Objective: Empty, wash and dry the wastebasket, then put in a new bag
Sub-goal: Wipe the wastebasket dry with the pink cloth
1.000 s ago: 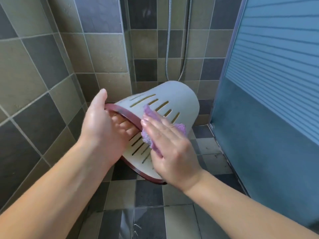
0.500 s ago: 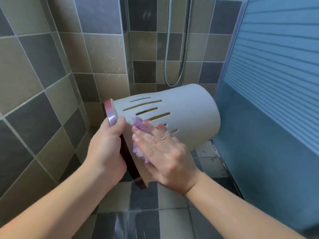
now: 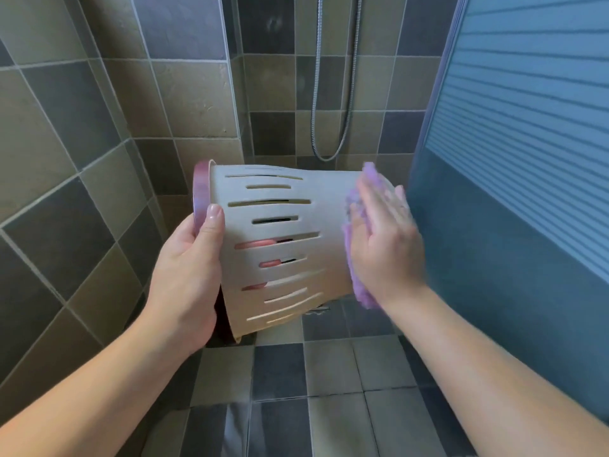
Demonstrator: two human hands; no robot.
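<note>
Head view, from left to right: a tiled wall [image 3: 66, 153] of grey and tan squares runs down to a tiled floor [image 3: 329, 367]. The left hand [image 3: 188, 275] grips the basket [image 3: 280, 245] at its dark red rim [image 3: 201, 196], thumb lying across the outside of the wall, the other fingers hidden behind the rim. The basket is held on its side in the air above the floor, mouth to the left, base to the right, its cream wall cut with long slots. At the base end the right hand [image 3: 384, 245], blurred, presses a purple cloth [image 3: 357, 258] flat against the basket with straight fingers. Behind hangs a metal shower hose [image 3: 346, 127]. A blue ribbed panel [image 3: 514, 159] fills the right side.
</note>
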